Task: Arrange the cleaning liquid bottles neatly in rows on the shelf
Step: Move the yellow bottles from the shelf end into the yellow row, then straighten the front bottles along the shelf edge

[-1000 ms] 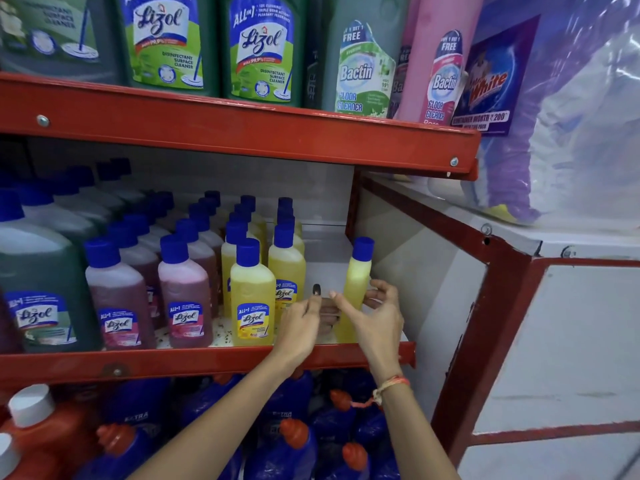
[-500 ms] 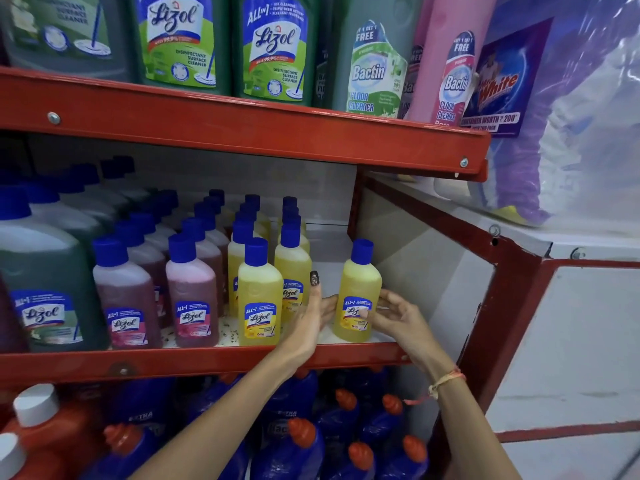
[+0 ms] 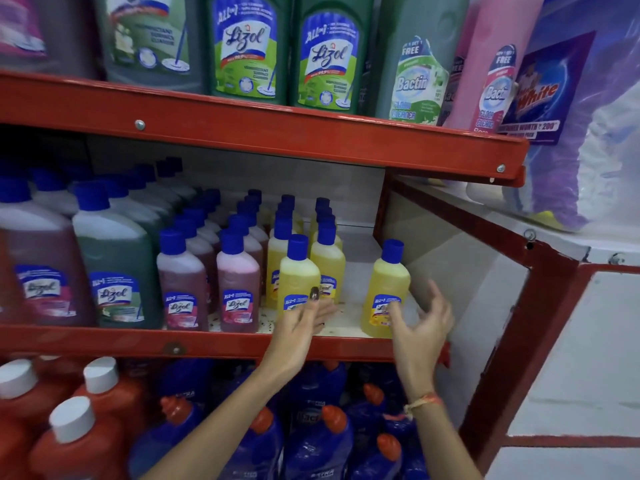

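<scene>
On the red shelf (image 3: 214, 344), a yellow bottle (image 3: 385, 289) stands between open, empty hands.

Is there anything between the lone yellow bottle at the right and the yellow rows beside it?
Nothing visible. Bare shelf lies between the lone yellow bottle and the yellow rows. Only the left hand reaches in near the front yellow bottle; the right hand is open beside the lone bottle.

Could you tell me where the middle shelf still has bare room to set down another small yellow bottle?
Bare shelf floor shows between the front yellow row and the lone yellow bottle, and runs back behind that bottle beside the side panel. Left of it, rows of pink bottles stand tightly packed.
</scene>
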### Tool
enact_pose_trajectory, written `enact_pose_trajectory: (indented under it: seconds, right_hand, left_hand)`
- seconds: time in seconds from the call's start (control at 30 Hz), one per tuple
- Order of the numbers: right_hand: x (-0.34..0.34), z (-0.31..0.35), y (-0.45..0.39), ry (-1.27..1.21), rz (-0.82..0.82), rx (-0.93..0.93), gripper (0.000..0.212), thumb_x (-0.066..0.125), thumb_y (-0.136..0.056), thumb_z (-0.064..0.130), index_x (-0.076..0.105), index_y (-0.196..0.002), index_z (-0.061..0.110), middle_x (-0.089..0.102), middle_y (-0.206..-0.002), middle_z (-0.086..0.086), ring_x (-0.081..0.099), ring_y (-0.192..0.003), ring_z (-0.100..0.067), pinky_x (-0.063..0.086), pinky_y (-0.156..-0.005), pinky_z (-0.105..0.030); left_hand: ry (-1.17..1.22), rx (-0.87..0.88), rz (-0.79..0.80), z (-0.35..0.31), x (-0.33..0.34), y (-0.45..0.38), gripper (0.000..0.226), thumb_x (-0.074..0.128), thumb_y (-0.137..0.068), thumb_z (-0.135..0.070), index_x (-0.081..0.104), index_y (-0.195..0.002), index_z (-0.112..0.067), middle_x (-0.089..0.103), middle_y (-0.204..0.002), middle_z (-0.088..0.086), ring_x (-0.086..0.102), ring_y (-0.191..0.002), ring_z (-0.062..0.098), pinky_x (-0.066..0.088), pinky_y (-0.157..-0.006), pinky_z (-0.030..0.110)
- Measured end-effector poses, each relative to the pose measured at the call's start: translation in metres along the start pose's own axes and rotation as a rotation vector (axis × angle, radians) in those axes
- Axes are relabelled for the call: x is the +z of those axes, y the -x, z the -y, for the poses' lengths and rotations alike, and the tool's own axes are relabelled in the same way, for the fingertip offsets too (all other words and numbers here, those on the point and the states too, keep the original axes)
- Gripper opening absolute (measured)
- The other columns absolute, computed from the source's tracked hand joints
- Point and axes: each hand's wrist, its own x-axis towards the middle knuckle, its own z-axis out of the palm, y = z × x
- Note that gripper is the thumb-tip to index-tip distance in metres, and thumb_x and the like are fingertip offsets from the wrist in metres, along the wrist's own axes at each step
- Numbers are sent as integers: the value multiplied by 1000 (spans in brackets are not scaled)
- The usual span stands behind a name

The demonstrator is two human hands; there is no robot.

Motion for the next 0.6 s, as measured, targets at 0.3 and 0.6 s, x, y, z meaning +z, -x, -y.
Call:
enact_pose_trajectory:
  seconds: [0.3, 0.6]
  right_hand:
    - [83, 67, 124, -198, 544, -85, 47, 46, -92, 19, 46, -138, 21, 54, -140, 3, 48, -129, -6, 39, -111, -35]
    - [106, 98, 134, 20, 769, 98, 58, 31, -99, 35, 12, -152, 23, 30, -157, 0, 29, -143, -17, 26, -118, -38]
  left_hand:
    - [79, 124, -541, 25, -81, 54, 63, 32, -79, -66, 47, -132, -33, 51, -142, -6, 43, -134, 7, 28, -117, 40]
    - [-6, -64, -423, 11, -93, 41, 77, 20, -84, -67, 30, -144, -20, 32, -153, -2, 29, -141, 12, 19, -121, 40]
